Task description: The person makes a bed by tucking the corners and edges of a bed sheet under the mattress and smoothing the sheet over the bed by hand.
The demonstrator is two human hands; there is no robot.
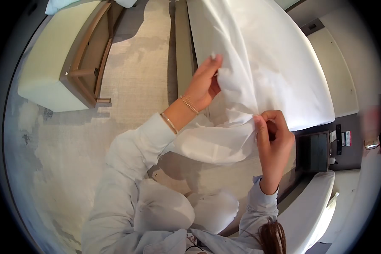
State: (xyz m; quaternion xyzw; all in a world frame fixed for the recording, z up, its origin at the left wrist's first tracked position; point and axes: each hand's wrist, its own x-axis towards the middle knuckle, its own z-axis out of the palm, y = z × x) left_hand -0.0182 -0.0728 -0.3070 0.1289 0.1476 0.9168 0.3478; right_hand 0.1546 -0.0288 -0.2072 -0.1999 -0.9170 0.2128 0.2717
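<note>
White cloth: gathered in folds between the hands at the near corner of the bed, with a loose, puffed stretch hanging in front of the person's knees.
Right hand: pinching a bunched fold of the cloth between thumb and bent forefinger, below the bed's corner.
Left hand: beside the bed's long side, thumb raised, fingers partly behind the cloth; whether they grip it cannot be told.
Fold in the fingers: probably best kept in a firm pinch close to the gather, with even, gentle tension from both sides so the layers lie flat instead of twisting.
Hanging stretch: likely easier to control if lifted clear of the knees and smoothed from the corner outward; a sharp tug might pull the covering askew.
Bracelets: on the left wrist, and perhaps apt to snag thin fabric.
Wall label: small, white and red, near a dark cabinet; its print is too small to read, and no brand is legible.
</note>
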